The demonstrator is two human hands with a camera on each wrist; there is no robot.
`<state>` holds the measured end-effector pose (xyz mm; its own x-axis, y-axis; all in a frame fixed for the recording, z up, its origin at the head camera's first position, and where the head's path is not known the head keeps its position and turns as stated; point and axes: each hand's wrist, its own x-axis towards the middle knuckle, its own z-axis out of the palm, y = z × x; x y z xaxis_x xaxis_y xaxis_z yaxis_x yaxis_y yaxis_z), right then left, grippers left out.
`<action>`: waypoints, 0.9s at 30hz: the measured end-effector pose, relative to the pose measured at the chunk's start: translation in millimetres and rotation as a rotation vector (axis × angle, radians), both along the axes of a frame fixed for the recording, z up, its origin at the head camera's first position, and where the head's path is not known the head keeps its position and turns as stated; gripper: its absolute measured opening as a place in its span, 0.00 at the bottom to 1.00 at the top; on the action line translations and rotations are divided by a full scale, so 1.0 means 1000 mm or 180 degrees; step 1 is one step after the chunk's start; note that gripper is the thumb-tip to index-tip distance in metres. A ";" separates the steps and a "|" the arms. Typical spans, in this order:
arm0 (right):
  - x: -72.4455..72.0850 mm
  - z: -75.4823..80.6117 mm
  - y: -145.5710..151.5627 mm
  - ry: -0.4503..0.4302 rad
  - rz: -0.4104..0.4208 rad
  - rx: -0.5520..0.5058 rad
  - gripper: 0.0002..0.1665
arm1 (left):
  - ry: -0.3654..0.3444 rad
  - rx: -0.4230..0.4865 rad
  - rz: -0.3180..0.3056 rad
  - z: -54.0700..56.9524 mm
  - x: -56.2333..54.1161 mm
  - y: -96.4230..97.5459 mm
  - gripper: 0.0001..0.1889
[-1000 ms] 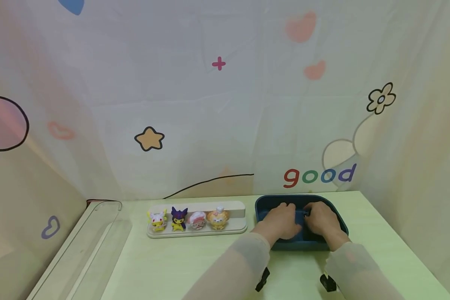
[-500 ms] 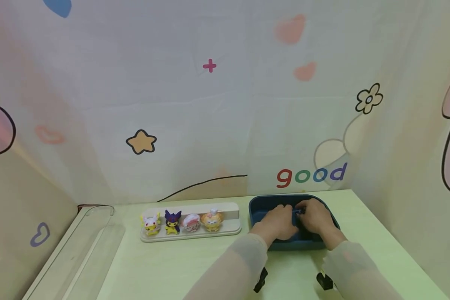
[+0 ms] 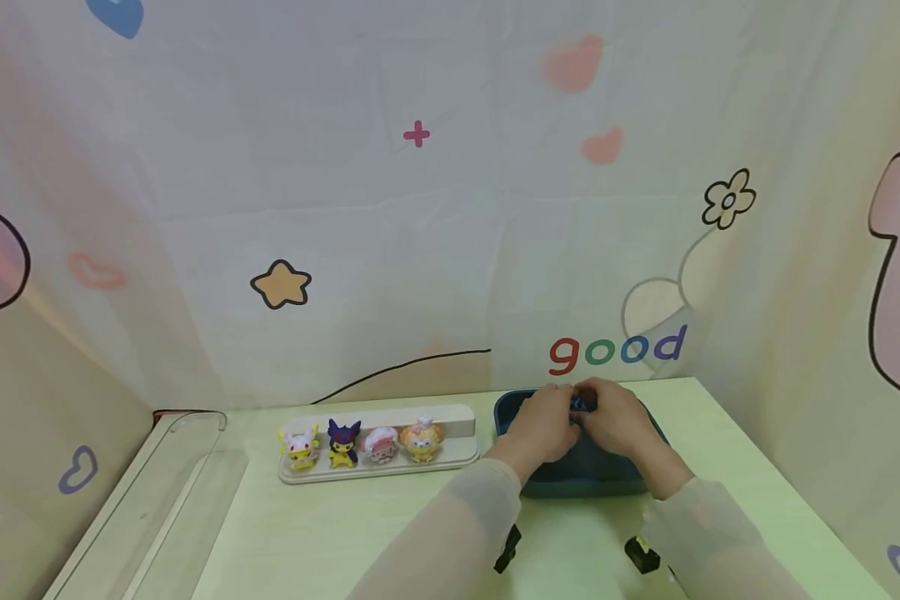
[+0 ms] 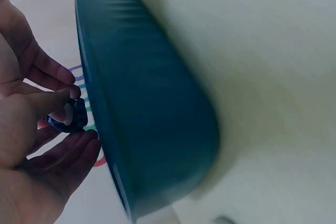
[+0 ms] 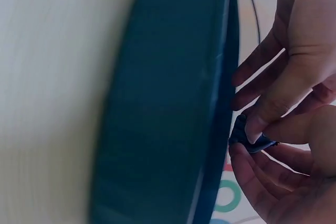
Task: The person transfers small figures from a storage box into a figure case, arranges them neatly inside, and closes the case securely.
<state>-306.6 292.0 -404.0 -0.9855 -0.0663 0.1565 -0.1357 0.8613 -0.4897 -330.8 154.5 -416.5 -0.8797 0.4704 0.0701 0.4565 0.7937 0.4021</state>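
Both hands are raised over the far part of a dark teal tub, fingertips close together. Between them is a small, dark blue glossy object, mostly covered by fingers; its kind I cannot tell. My left hand pinches it from one side, with its thumb pressed on the object in the right wrist view. My right hand grips it from the other side, thumb and fingers curled about it. In both wrist views the object shows just beyond the tub's rim.
Left of the tub lies a long white stand bearing several small figures in a row. A clear plastic tray lies along the table's left side. A printed curtain hangs behind the table.
Both hands have risen from inside the tub toward its far rim and come together, bringing the dark blue object up. The head view has shifted slightly right.
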 end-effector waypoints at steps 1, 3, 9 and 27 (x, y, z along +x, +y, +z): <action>0.000 0.002 -0.002 0.0001 0.0014 -0.0018 0.24 | 0.0043 -0.0008 -0.0008 0.001 -0.001 -0.003 0.21; 0.001 0.007 -0.007 0.0005 0.0057 -0.0067 0.24 | 0.0139 -0.0035 -0.0034 0.005 -0.001 -0.009 0.20; 0.002 0.019 -0.021 -0.0035 0.0173 -0.0204 0.25 | 0.0295 -0.0094 -0.0070 0.014 -0.002 -0.028 0.23; 0.000 0.039 -0.065 -0.0036 0.0417 -0.0479 0.18 | 0.0543 0.0043 -0.0008 0.034 0.007 -0.089 0.20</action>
<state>-306.1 227.3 -365.4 -0.9717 -0.1709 0.1632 -0.2356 0.7535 -0.6138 -323.6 65.1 -382.1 -0.8533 0.4706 0.2247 0.5210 0.7876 0.3291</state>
